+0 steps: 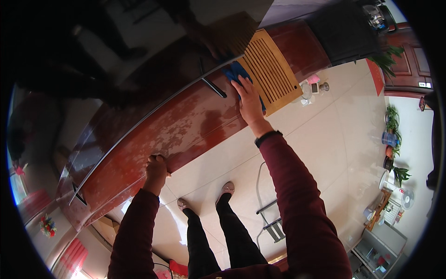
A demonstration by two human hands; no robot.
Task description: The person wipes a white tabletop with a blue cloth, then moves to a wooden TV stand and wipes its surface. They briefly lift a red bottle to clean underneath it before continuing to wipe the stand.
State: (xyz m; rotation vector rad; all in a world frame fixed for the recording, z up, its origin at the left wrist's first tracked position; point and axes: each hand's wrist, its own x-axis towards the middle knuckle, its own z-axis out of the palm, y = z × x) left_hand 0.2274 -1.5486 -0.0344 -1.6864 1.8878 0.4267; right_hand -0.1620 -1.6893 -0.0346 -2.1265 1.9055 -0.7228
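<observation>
A reddish-brown polished cabinet top [195, 125] with damp-looking patches runs diagonally before me. My right hand [248, 99] presses a dark blue cloth [240, 69] on it, fingers spread, beside a slatted wooden tray [275, 73]. My left hand [156, 171] rests curled on the cabinet's front edge, with no object visible in it. Behind the hands stands a large dark glossy television screen [122, 62], its lower edge close to the cloth. A black television foot [214, 88] sticks out on the cabinet top near my right hand.
Another television foot [79, 194] stands at the left end. Beyond the wooden tray lies a black item [343, 31] on the cabinet. Small glass items [306, 91] are past the tray's corner. A black metal frame [273, 223] and a cable are on the tiled floor near my legs.
</observation>
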